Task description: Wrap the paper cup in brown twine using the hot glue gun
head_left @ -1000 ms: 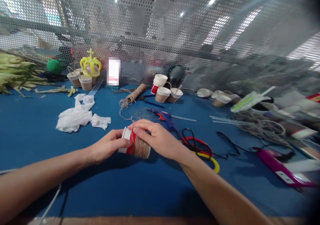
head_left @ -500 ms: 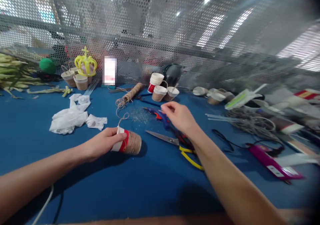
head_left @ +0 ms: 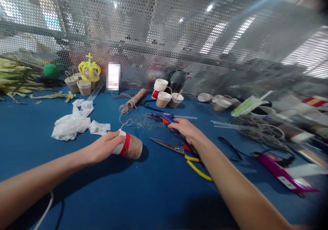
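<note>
My left hand [head_left: 105,148] is closed round the red and white end of a paper cup [head_left: 134,147], which lies tilted on its side. Brown twine is wound about the cup's other end. From the cup, a loose strand runs up to a roll of twine [head_left: 138,98]. My right hand [head_left: 186,129] has its fingers round the handle of a blue hot glue gun [head_left: 162,115] with a red trigger. A clear glue stick [head_left: 188,117] sticks out of its back. Scissors [head_left: 174,146] with yellow handles lie beneath my right wrist, partly hidden.
Crumpled white cloth [head_left: 71,125] lies at left. Twine-wrapped cups [head_left: 164,99] stand along the perforated metal screen, near a yellow crown [head_left: 89,69]. At right are glue sticks [head_left: 225,126], a grey cord bundle [head_left: 256,131] and a purple power strip [head_left: 278,175].
My right hand has moved down from above the glue gun onto its handle. The gun's rear and its glue stick now show. My left hand still holds the cup.
</note>
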Available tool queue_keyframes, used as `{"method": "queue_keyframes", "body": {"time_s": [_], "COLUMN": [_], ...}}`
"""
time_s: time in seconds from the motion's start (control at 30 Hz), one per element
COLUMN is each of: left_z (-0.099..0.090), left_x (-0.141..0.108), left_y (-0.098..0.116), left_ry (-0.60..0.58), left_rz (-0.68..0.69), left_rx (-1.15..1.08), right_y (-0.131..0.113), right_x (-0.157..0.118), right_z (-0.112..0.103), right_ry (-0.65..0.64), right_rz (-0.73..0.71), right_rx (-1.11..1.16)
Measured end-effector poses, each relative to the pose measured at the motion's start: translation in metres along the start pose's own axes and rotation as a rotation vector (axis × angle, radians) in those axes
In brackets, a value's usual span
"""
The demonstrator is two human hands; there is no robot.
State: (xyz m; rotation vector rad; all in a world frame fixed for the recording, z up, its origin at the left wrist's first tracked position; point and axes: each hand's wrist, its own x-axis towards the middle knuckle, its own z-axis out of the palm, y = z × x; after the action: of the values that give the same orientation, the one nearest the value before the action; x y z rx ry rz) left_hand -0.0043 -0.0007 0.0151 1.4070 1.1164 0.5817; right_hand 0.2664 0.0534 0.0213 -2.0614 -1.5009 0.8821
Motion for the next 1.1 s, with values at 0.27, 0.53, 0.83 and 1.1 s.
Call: {"method": "queue_keyframes", "body": {"time_s": [0.27,0.53,0.83,1.1], "left_z": [-0.003,-0.006,-0.005,-0.002], "left_x": [0.006,0.002,0.006,0.006], "left_y": [-0.006,0.007,0.009,0.01], "left_ry": [0.042,-0.057,-0.133,0.009], "left_rz": [0.022,0.12,0.044,-0.036], "left_rx": [0.055,0.338,0.028,-0.009], "right_y": [-0.014,-0.01,-0.01,0.001], "right_x": [-0.068,-0.095,-0.112,-0.11], "right_z": [-0.006,0.013,0.024,0.023], "right_ry": [-0.244,-0.374,-0.226,-0.076], "right_rz": [-0.193,-0.351,-0.402,-0.712], "right_rx": [0.425,0.367,0.104,-0.189]}}
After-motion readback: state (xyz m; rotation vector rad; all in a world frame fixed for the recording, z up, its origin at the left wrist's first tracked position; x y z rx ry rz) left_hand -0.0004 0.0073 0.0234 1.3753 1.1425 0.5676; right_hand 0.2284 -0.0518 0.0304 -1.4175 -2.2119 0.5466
